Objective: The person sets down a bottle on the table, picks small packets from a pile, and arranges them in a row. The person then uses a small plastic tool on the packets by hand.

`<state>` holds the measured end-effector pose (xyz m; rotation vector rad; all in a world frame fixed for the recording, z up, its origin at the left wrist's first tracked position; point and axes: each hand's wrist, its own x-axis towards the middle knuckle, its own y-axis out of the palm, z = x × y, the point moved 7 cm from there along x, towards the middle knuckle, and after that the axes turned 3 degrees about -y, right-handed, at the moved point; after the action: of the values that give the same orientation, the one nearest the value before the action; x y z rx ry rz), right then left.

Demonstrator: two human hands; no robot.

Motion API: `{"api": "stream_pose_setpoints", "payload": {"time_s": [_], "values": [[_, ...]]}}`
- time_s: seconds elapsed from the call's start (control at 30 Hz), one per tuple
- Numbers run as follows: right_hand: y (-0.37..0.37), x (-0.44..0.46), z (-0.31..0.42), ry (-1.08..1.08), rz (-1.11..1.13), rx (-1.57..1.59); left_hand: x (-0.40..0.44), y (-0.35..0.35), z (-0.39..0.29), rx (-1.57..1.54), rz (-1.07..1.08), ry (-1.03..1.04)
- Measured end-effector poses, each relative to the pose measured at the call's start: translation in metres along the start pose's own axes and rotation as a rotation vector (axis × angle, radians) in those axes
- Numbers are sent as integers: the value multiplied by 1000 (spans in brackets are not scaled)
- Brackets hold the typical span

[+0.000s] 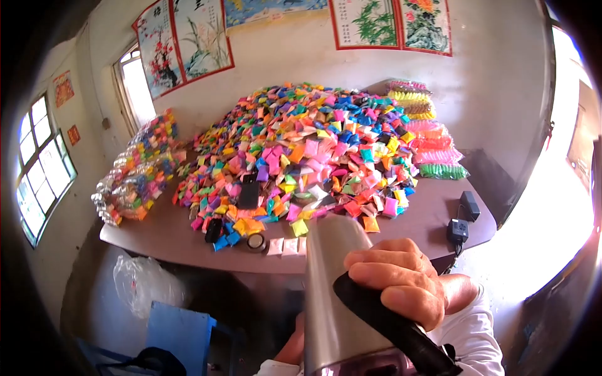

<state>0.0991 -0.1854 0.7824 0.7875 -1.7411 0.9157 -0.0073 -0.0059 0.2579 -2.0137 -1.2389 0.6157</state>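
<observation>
My right hand (401, 282) is wrapped round the black handle (376, 313) of a large silver metal vessel (335, 288), tilted and close to the camera. Its lower part shows a dark reddish surface at the bottom edge of the view. Of my left arm, only a bit of forearm (293, 341) and a white sleeve show, low and behind the vessel; the left hand itself is hidden. Beyond the vessel, a heap of small colourful packets (301, 150) covers much of the brown table (157, 245).
Bundled packets (141, 166) stand at the table's left, stacked bright bags (436, 147) at the right. A black phone (249, 193), round lid (256, 242) and black devices (458, 230) lie near the front. Below left are a blue stool (179, 338) and plastic bag (144, 285).
</observation>
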Motion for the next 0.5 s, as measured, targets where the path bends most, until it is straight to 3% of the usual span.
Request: {"api": "stream_pose_setpoints", "payload": {"time_s": [0.2, 0.33, 0.5], "values": [[40, -46, -24, 292, 119, 164, -9, 17, 20, -22, -127, 70], [86, -83, -75, 694, 104, 339, -12, -26, -15, 11, -203, 155], [165, -148, -136, 1126, 195, 404, -14, -32, -33, -9, -100, 144]]}}
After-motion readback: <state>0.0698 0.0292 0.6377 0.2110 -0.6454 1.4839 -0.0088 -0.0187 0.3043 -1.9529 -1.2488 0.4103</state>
